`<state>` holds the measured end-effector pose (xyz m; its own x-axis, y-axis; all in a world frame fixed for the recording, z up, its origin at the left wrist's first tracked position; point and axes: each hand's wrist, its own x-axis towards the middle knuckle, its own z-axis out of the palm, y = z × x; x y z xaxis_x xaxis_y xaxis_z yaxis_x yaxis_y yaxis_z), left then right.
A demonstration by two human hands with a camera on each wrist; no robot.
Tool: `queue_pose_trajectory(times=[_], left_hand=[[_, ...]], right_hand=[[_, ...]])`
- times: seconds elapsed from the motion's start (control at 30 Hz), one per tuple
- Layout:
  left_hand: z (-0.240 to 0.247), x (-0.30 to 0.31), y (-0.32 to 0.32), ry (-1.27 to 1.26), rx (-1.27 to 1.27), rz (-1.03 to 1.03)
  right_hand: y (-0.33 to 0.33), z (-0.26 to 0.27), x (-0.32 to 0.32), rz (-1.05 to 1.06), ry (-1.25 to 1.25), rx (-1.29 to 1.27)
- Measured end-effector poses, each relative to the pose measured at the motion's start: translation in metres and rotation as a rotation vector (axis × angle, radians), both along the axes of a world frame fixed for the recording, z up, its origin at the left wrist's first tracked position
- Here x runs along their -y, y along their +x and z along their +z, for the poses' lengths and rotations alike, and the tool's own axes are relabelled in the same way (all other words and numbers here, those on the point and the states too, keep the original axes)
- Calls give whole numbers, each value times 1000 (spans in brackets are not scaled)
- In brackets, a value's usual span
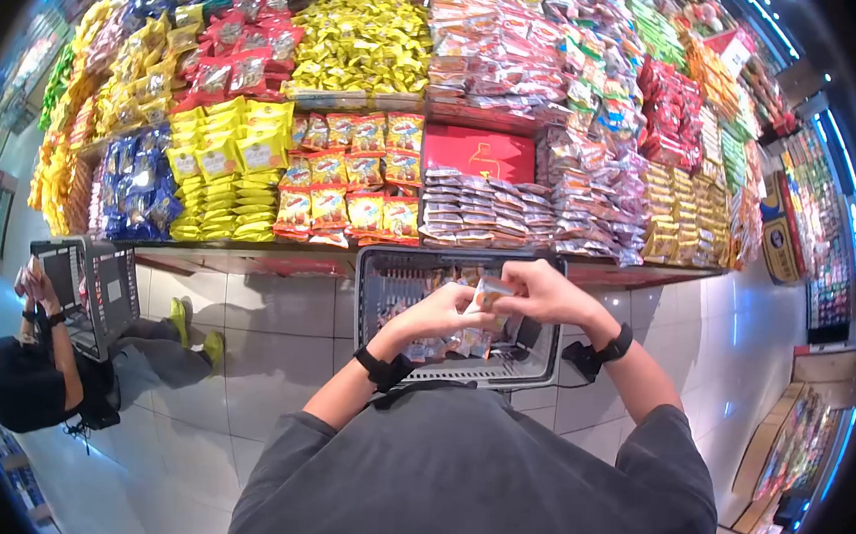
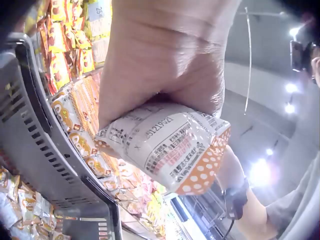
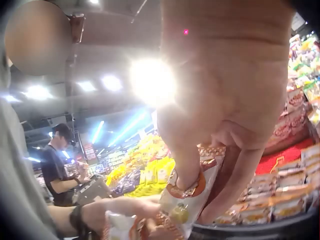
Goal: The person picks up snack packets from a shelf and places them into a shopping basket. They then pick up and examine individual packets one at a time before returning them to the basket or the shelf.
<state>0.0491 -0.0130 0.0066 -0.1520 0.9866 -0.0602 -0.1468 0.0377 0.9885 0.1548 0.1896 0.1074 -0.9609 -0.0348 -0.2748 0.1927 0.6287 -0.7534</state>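
Both hands meet over a grey basket (image 1: 411,373), holding small snack packets. In the left wrist view the left hand (image 2: 165,65) grips a white packet (image 2: 170,142) with an orange, white-dotted end, its printed back showing. The right hand (image 3: 225,95) pinches a packet (image 3: 187,207) between thumb and fingers in the right wrist view; the left hand's fingers and a packet are close beside it. From the head view, the left hand (image 1: 437,312) and right hand (image 1: 545,293) nearly touch around a packet (image 1: 489,294). Whether they share one packet cannot be told.
Loose packets (image 1: 462,344) lie in the basket. Beyond it stands a display of bagged snacks (image 1: 350,177), with a red box (image 1: 481,152) among them. At the left another person (image 1: 28,378) stands beside a second basket (image 1: 114,290). Tiled floor (image 1: 282,366) surrounds the basket.
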Motion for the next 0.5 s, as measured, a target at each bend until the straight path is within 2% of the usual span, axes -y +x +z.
queue_pose_trajectory(times=[0.07, 0.1, 0.13, 0.17, 0.23, 0.3, 0.37, 0.4, 0.43, 0.5], left_hand=[[-11, 2, -6, -79, -5, 58], [-20, 2, -8, -159, -12, 98], [-31, 0, -2, -104, 84, 190], [-30, 2, 1, -107, 92, 198], [-28, -3, -6, -139, 51, 212], [-37, -4, -3, -114, 30, 239], [-43, -6, -2, -116, 19, 226], [-49, -7, 0, -105, -3, 250], [-49, -6, 4, -109, 11, 256], [-47, -7, 6, -101, 5, 263]], right_hand=[[-16, 3, -9, 70, 89, -49], [-39, 6, -35, -28, 225, -256], [-57, 13, -46, -126, 189, -254], [-77, -3, -66, -187, 199, -313], [-120, -21, -95, -138, 393, -473], [-147, -52, -116, -65, 653, -405], [-167, -85, -127, -1, 634, -470], [-175, -111, -138, 54, 699, -583], [-182, -121, -134, 48, 751, -456], [-187, -134, -133, 133, 798, -383]])
